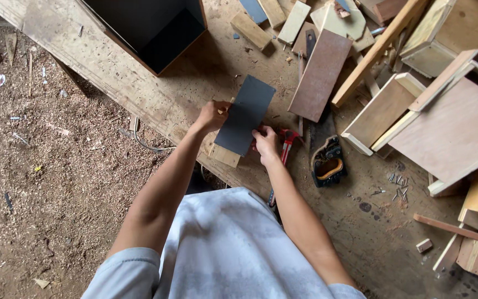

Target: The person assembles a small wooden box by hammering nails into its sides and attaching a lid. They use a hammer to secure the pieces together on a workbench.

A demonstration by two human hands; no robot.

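Note:
A dark grey rectangular sheet (245, 113) lies tilted over a small wooden block (224, 155) on the workbench (156, 99). My left hand (211, 115) grips the sheet's left edge. At the sheet's lower right corner, my right hand (265, 142) pinches it. A red-handled tool (289, 142) lies just right of my right hand, partly hidden by it.
A black and orange saw handle (328, 163) lies right of the hands. A black open box (149, 26) stands at the back. Wooden offcuts, a reddish board (321, 75) and plywood frames (443, 122) crowd the right side. Loose nails (398, 185) lie nearby. Sawdust covers the floor (45, 177) at left.

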